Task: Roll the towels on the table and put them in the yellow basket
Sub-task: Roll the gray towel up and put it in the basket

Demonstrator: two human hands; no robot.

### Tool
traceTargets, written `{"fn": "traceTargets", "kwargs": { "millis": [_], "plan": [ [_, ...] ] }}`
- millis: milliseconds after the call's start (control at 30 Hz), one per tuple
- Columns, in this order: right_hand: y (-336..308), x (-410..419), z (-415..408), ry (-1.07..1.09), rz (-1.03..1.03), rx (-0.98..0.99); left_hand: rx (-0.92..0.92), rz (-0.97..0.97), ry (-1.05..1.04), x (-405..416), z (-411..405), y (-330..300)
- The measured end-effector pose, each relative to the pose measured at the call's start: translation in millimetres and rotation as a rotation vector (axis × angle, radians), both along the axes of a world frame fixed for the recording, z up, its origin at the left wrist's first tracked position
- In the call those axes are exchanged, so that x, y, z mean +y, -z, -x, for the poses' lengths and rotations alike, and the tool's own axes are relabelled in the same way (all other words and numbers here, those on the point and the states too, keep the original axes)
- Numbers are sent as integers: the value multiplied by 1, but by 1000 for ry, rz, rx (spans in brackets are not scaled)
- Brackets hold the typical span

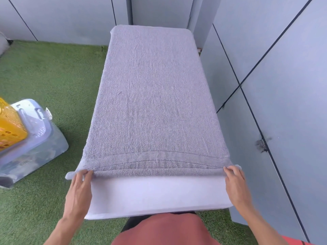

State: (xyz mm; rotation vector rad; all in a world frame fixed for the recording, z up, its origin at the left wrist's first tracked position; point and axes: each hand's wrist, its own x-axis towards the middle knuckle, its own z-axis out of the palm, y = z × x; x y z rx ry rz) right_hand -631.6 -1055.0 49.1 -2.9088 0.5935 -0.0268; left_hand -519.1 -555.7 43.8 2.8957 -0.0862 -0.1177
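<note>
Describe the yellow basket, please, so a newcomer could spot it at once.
Start at the white table covered by the grey towel, then look left across the green turf to the picture's edge. There the yellow basket rests on a clear lidded storage box; only it is bright yellow with slotted walls.

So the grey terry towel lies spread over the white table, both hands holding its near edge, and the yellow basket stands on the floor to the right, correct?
Not quite: the head view shows the yellow perforated plastic basket at the left.
</note>
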Motion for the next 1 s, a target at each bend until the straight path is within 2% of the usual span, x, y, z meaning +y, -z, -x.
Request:
{"fn": "traceTargets", "kwargs": {
  "millis": [167,233,333,400,467,533,633,700,800,1000],
  "plan": [
    [-7,-14,-11,52,-71,83,56,119,85,22,-24,-14],
    [-9,-23,-4,28,-138,144,181,185,67,35,-28,-20],
    [-24,-31,-11,36,-341,254,407,223,88,46,-45,-29],
    [-32,-32,-23,121,-447,203,463,310,20,46,-57,-33],
    [-33,-28,-30,204,-447,78,408,368,-56,42,-65,-34],
    [-25,-22,-26,221,-323,-40,299,308,-65,38,-65,-30],
    [-16,-7,-10,155,-47,-85,73,171,29,28,-40,-19],
    [-12,1,-2,94,40,-77,-4,100,71,20,-16,-10],
    [-7,8,4,-6,52,-49,-41,24,111,11,9,-1],
    [-1,-3,-17,-23,45,-38,-6,61,51,10,-15,4]
  ]
}}
